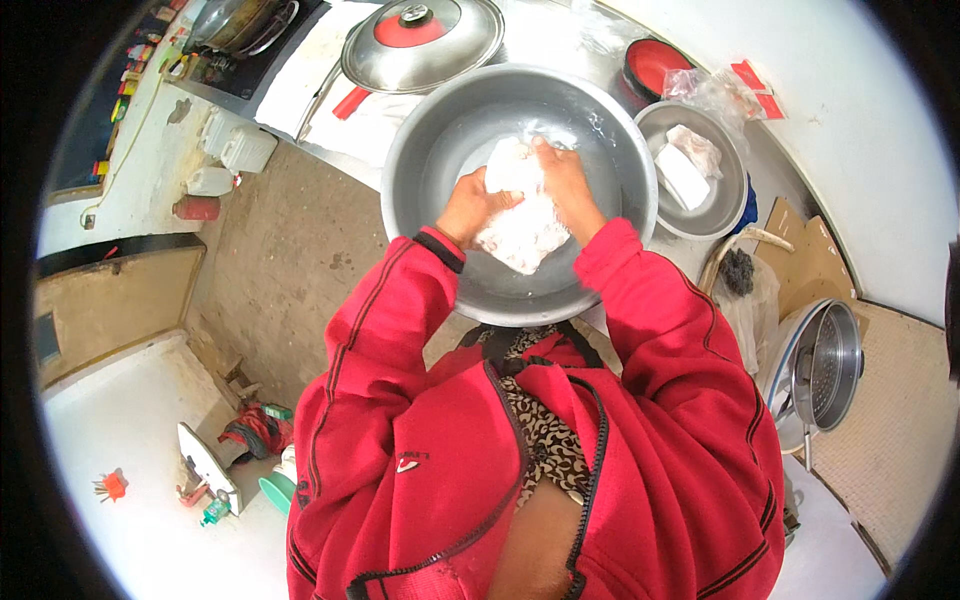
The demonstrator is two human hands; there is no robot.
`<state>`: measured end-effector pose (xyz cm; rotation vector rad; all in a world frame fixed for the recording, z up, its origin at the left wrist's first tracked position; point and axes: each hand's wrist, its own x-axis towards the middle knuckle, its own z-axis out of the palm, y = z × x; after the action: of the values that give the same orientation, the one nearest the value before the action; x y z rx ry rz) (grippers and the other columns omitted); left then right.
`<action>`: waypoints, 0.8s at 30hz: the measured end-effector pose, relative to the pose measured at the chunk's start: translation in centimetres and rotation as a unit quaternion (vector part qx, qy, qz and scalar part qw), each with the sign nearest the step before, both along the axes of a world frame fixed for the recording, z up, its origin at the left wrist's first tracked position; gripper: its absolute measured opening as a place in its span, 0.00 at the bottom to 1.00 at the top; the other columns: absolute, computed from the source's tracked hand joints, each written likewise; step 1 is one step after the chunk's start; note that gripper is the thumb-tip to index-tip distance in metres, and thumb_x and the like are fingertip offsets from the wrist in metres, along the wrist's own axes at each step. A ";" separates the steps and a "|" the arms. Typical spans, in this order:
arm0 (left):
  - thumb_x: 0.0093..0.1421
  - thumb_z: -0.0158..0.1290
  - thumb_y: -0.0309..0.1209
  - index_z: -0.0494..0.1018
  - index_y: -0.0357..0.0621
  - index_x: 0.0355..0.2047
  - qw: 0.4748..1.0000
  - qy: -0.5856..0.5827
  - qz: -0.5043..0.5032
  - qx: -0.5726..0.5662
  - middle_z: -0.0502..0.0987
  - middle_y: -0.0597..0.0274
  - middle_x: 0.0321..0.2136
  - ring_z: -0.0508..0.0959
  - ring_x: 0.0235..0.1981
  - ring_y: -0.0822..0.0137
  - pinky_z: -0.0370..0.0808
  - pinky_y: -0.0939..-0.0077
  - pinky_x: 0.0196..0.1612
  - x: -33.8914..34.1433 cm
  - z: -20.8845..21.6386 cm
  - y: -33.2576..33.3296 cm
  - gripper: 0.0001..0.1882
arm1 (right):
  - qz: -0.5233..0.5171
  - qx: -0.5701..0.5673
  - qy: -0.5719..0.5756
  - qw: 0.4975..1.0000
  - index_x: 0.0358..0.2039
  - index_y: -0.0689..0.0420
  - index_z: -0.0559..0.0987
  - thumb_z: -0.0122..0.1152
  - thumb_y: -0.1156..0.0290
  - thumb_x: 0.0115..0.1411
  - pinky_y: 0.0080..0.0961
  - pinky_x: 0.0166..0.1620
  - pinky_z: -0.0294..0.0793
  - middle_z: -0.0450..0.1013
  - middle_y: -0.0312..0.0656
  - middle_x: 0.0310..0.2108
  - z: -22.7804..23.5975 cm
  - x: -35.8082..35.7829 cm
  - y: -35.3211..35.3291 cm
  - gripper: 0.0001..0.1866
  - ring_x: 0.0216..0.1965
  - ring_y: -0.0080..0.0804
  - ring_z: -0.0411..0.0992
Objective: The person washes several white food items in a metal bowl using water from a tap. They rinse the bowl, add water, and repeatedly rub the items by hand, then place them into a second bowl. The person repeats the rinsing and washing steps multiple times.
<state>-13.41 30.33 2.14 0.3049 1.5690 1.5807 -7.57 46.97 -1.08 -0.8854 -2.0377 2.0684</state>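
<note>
Head view: both hands are in the big steel basin (600,215) at upper centre of frame, working a white doughy lump (522,218). Left hand (470,205) has its grip clenched on the lump's left side; right hand (565,180) presses down over the top, fingers wrapped on it. Lump sits low in the basin, probably so the walls catch spill. Basin rests on the tabletop (560,40). Smaller steel bowl (722,205) with white pieces sits just beside it at upper right, within reach. Lidded pot (420,40) is at top centre. Metal colander (830,365) hangs at right edge, well apart.
</note>
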 end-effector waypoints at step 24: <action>0.47 0.63 0.16 0.68 0.37 0.52 0.976 -0.091 0.151 0.130 0.77 0.59 0.45 0.77 0.46 0.65 0.73 0.69 0.52 1.6 -0.6 -2.1 0.30 | -0.050 -0.239 0.123 0.962 0.47 0.64 0.74 0.65 0.59 0.59 0.22 0.43 0.72 0.75 0.38 0.36 1.1 1.7 -1.2 0.23 0.36 0.25 0.73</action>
<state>-11.79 28.25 1.58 0.0585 1.3119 1.9957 -5.87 45.79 0.02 -0.7192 -1.3651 2.5102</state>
